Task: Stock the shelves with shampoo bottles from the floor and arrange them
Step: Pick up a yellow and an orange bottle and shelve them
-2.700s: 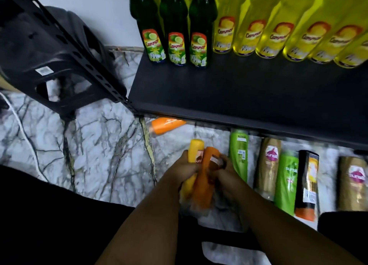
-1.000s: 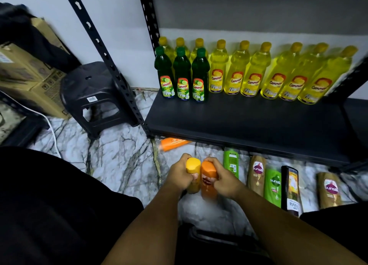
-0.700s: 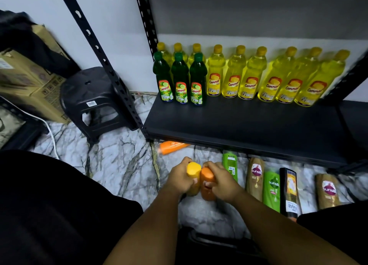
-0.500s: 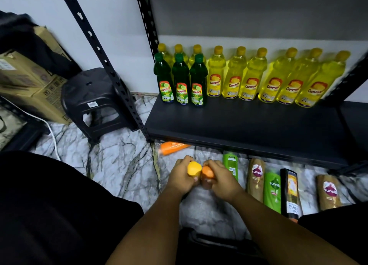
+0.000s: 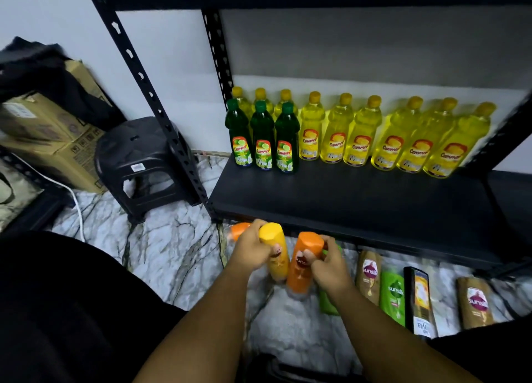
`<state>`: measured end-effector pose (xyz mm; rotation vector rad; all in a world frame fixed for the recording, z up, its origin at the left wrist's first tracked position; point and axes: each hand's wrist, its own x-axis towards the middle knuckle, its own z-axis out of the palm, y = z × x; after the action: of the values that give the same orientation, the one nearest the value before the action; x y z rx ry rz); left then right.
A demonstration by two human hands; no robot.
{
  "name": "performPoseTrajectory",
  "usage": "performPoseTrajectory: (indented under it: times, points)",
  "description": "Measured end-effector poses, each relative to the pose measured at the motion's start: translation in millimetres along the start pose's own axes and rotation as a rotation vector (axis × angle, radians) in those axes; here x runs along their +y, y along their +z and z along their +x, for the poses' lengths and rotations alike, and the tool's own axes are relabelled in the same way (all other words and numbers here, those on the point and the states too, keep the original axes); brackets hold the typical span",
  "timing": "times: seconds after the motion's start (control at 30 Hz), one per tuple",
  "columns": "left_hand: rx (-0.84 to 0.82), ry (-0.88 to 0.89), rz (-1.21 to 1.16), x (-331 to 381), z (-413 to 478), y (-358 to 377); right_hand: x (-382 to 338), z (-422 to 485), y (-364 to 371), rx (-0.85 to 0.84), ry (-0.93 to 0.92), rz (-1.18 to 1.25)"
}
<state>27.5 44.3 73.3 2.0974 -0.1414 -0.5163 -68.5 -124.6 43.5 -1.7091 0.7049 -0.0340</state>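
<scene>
Grip: left grip (image 5: pixel 250 251) curls round yellow bottle (image 5: pixel 277 257), right grip (image 5: pixel 331 264) round orange bottle (image 5: pixel 302 264).
Risk: either could clip the near shelf (image 5: pixel 359 210) edge and slip.

Head view, angled down, close

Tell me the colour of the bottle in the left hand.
Yellow: the bottle in the left hand, seen best in the head view.

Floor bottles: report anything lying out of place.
A lone orange bottle lies apart from the row, by the shelf's left front corner, partly hidden by the left hand. The rest lie side by side.
</scene>
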Motion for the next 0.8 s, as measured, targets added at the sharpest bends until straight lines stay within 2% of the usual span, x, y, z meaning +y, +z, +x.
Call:
performPoseTrajectory:
  times: [0.1, 0.27, 0.53, 0.63, 0.8]
  points:
    - [0.019, 0.036, -0.137, 37.1, 15.5, -27.2, -46.7, 8.0, -4.1, 0.025, -0.08, 0.254]
    - [0.063, 0.222, -0.325, 125.3, 20.4, -70.0, -149.9, 15.7, -25.2, 0.044, -0.275, 0.467]
    - [0.157, 0.673, -0.56, 291.2, -25.1, -142.7, -325.3, -22.9, -79.0, 0.09, -0.733, 0.368]
    - [0.175, 0.818, -0.589, 343.2, -45.6, -166.0, -354.0, -35.9, -84.8, 0.08, -0.729, 0.379]
    - [0.164, 0.96, -0.566, 399.2, -68.5, -200.0, -359.3, -41.7, -80.0, 0.126, -0.641, 0.4]
